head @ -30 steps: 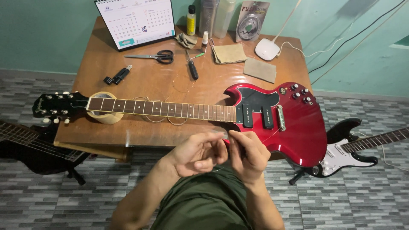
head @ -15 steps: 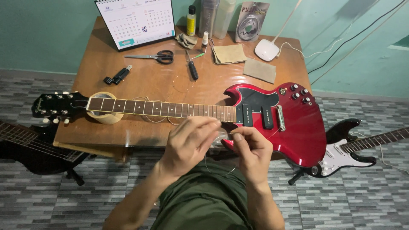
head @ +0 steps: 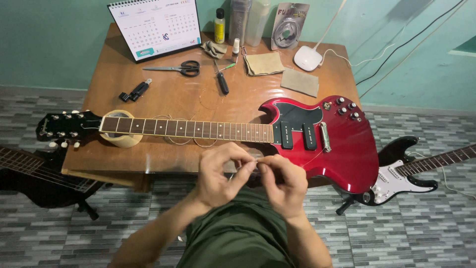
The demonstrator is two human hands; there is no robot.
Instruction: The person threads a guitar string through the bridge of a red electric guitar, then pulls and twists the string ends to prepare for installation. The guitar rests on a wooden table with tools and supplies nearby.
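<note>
Both hands raised in front of the table (head: 114, 74) edge, fingertips meeting. Left hand (head: 218, 176) and right hand (head: 282, 183) each pinching a thin guitar string (head: 317, 158) (barely visible), which trails toward the red guitar (head: 342, 149). Guitar lying flat across the table, neck propped on a tape roll (head: 121, 139). Scissors (head: 176, 68) farther back.

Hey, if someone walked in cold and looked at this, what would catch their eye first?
First the red electric guitar, lying flat across the wooden table, its body overhanging the right edge and its neck resting on a roll of tape. In front of it, the left hand and right hand meet fingertip to fingertip, pinching a thin guitar string. More guitars stand on the tiled floor either side.
</note>
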